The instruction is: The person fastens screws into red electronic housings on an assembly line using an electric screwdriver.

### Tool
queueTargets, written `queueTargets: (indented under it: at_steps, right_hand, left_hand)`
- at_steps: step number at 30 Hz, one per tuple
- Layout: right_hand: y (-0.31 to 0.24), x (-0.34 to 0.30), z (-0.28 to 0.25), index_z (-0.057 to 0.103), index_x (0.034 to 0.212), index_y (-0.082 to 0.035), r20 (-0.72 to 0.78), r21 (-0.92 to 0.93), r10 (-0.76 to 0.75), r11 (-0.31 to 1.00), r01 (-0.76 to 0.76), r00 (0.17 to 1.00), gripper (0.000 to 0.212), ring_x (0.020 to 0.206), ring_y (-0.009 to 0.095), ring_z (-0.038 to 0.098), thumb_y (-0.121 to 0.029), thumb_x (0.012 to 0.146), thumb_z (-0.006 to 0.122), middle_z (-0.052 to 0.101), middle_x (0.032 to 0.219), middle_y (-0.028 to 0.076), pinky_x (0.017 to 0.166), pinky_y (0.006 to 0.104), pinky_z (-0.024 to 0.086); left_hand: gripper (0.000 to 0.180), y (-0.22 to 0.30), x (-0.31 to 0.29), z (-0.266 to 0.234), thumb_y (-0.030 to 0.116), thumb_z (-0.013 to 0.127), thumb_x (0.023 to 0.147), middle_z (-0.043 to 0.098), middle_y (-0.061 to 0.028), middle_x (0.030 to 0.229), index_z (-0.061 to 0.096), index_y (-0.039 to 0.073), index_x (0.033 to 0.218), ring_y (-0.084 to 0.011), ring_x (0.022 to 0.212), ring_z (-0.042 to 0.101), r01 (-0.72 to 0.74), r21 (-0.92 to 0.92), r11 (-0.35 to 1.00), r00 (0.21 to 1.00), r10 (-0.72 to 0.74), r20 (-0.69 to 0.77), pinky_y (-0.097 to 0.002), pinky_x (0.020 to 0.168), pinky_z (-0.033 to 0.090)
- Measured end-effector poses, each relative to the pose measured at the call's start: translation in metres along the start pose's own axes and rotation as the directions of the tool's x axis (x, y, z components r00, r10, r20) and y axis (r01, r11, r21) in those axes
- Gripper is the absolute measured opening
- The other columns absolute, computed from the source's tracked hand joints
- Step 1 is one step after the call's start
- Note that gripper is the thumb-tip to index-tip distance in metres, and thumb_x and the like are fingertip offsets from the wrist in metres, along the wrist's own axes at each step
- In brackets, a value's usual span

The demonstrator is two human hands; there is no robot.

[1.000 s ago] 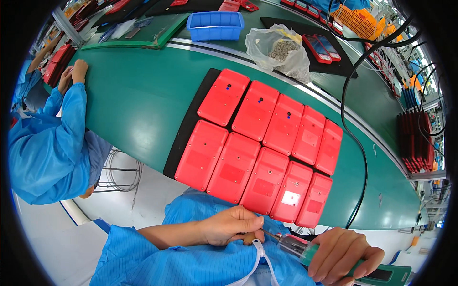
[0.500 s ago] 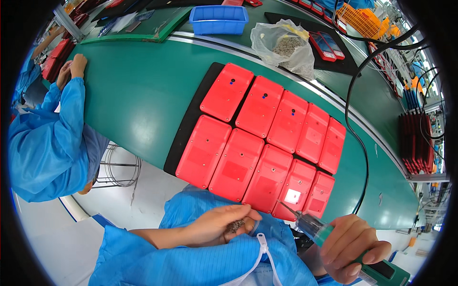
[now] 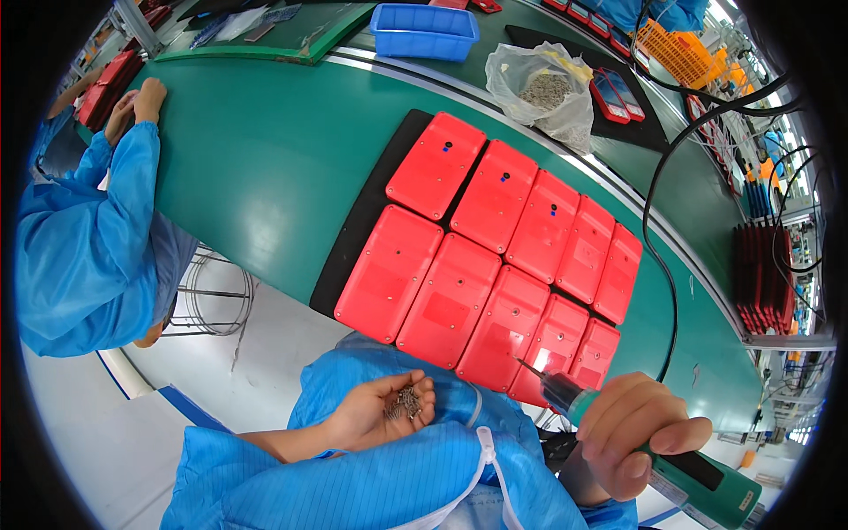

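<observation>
In my cupped left hand (image 3: 367,420), palm up near my lap, lies a small heap of metal screws (image 3: 405,405). My right hand (image 3: 632,433) is wrapped round a green electric screwdriver (image 3: 707,486). Its bit points up and left, in front of the near row of red rectangular casings (image 3: 490,309); I cannot tell whether it touches one. Two rows of these casings lie on a black mat (image 3: 340,265), with small holes at their corners and centres. Dark round spots and blue marks show on several casings of the far row.
A clear plastic bag of screws (image 3: 546,93) and a blue bin (image 3: 424,34) stand beyond the metal rail. A black cable (image 3: 649,212) hangs at the right of the mat. At the left a co-worker in a blue smock (image 3: 97,247) sits at the green bench (image 3: 238,150).
My left hand has turned palm up and its fingers have uncurled, showing the screws. The screwdriver has shifted slightly left and up. The bench scene has moved slightly right in view.
</observation>
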State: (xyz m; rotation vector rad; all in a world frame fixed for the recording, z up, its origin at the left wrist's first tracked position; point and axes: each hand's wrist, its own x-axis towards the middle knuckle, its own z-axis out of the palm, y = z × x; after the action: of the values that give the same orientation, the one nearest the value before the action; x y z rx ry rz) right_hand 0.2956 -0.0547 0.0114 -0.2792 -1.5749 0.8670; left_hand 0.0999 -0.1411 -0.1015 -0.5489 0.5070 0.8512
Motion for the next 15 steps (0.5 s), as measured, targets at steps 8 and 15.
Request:
queueTargets:
  at_steps: [8,15]
  right_hand:
    - [0.0052,-0.0003,0.0016,0.035,0.088,-0.006,0.026,0.004,0.035,0.999,-0.036,0.999,0.021,0.034,0.011,0.046,-0.015,0.082,0.054,0.047,0.049,0.002,0.031,0.0223,0.040]
    - [0.0069,0.0022,0.0030,0.034,0.086,-0.007,0.069,-0.033,0.098,0.995,-0.095,0.993,0.023,0.033,0.011,0.043,-0.015,0.081,0.055,0.046,0.048,0.002,0.032,0.0231,0.039]
  left_hand:
    - [0.023,0.0064,-0.0005,-0.0061,0.014,0.034,0.091,0.053,-0.0091,0.102,0.042,-0.001,0.107,-0.0186,0.095,0.055,-0.026,0.064,0.998,0.999,0.023,0.041,-0.0289,0.085,0.046]
    - [0.023,0.0082,0.0001,-0.0058,0.020,0.037,0.091,0.057,-0.0062,0.092,0.051,0.003,0.099,-0.0140,0.085,0.057,-0.091,0.170,0.981,0.994,0.080,0.069,-0.0248,0.071,0.048]
